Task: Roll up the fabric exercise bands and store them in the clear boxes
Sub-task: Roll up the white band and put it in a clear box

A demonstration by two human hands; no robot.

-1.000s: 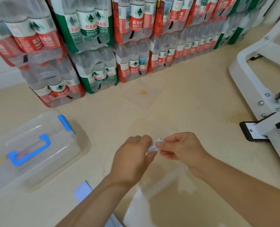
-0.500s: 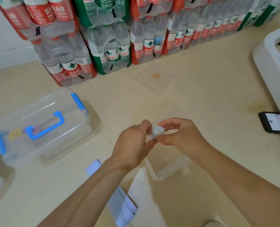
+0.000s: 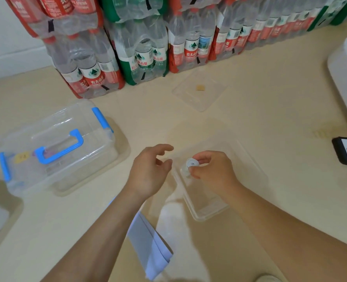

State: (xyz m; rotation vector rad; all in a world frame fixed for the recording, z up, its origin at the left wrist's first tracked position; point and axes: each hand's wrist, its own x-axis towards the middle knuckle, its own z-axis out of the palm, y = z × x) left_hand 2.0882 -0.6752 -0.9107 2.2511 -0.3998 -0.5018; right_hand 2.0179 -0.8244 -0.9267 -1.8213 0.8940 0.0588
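Head cam: right hand (image 3: 211, 171) pinches the rolled white fabric band (image 3: 192, 162) just over the shallow clear plastic box (image 3: 202, 219), left hand (image 3: 149, 171) loose and empty, so that coil might unwind once dropped.

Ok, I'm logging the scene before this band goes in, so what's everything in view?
rolled band: one, white, held up at centre
open clear box: one, clear, on the floor beneath the rolled band
lidded box: one, clear with blue handle and latches, floor at left
flat band: one, pale lilac-white, floor at bottom centre
bottle packs: several, red or green wrap, stacked along the back
loose lid: one, clear, floor in front of the bottle packs
white frame: one, white, right edge
left hand: one, open, beside the rolled band, holding nothing
right hand: one, pinching the rolled band
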